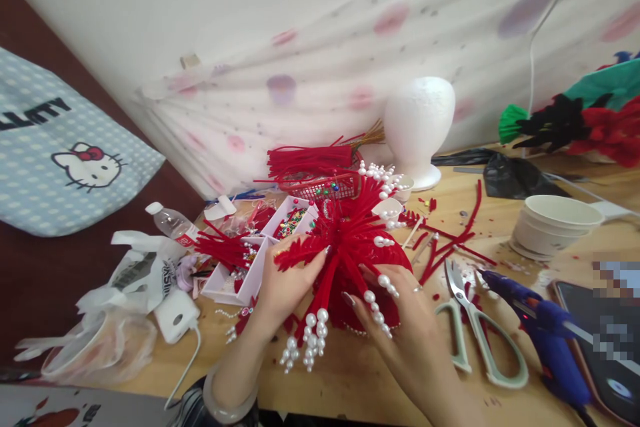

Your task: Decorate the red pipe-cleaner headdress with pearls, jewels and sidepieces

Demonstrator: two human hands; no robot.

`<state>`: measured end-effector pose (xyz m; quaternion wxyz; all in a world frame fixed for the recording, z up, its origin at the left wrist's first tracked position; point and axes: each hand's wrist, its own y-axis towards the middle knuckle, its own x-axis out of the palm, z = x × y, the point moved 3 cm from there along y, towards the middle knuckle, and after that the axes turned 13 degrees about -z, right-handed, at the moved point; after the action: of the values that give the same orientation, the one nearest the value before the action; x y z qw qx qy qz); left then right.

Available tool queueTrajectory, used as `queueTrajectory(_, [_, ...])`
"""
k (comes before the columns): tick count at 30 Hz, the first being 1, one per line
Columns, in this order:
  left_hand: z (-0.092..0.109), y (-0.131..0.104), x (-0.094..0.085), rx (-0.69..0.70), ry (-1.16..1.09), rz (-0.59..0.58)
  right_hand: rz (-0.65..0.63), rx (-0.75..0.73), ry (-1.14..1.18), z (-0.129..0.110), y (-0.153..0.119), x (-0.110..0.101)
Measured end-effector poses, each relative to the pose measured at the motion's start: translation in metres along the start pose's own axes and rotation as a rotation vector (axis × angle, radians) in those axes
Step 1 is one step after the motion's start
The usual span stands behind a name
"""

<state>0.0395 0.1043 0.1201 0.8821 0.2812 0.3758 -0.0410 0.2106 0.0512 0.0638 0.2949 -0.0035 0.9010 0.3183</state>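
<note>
A large red flower (345,240) of fuzzy chenille stems spreads out above the table between my hands, many of its stems tipped with white pearl beads (315,333). My left hand (287,287) is closed on its left side, thumb pressing near the middle beside a feathery red leaf (300,253). On the lower right, my right hand (403,310) grips the flower with fingers around the pearl-tipped stems. Part of my fingers on both sides is hidden behind the red stems.
A glue gun (540,327), scissors (483,327), a phone (600,340) and stacked paper cups (555,227) lie to the right. Left are a white divided box (235,287), a bottle (170,220) and plastic bags (100,327). A foam head (420,120) and a red basket (320,187) stand behind.
</note>
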Motion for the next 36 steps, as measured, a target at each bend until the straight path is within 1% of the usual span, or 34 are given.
queueTrajectory(3, [0.004,0.004,-0.002,-0.016,0.041,-0.03,0.031,-0.057,-0.033,-0.001,0.007,0.0])
queueTrajectory(6, [0.005,0.007,-0.001,0.012,0.077,-0.065,0.024,-0.108,-0.052,0.001,0.013,0.001])
queueTrajectory(8, [0.003,0.006,0.002,0.011,0.065,-0.045,0.013,-0.131,-0.054,0.002,0.017,0.001])
queueTrajectory(10, [-0.001,0.004,0.005,-0.031,-0.001,-0.002,0.0,-0.146,-0.051,0.003,0.021,0.001])
queueTrajectory(12, [-0.005,0.001,0.008,-0.082,-0.071,0.008,0.008,-0.155,-0.062,0.004,0.025,0.0])
queueTrajectory(16, [-0.006,0.001,0.011,-0.088,-0.116,-0.01,0.09,-0.163,-0.089,0.003,0.035,-0.004])
queueTrajectory(20, [-0.003,0.003,0.01,-0.109,-0.097,0.014,0.181,-0.136,-0.104,0.004,0.041,-0.005])
queueTrajectory(26, [0.002,0.0,0.01,-0.127,-0.07,0.018,0.243,-0.088,-0.112,0.009,0.043,-0.001])
queueTrajectory(28, [-0.002,-0.004,0.009,-0.113,-0.03,0.004,0.244,-0.079,-0.114,0.009,0.045,-0.001])
queueTrajectory(33, [-0.014,-0.013,0.01,0.013,0.289,-0.039,0.233,-0.05,-0.071,0.008,0.051,-0.004])
queueTrajectory(34, [-0.014,-0.013,0.01,0.027,0.309,-0.051,0.231,-0.047,-0.066,0.008,0.052,-0.004])
queueTrajectory(36, [-0.011,-0.013,0.01,0.033,0.272,-0.071,0.227,-0.04,-0.06,0.008,0.052,-0.003])
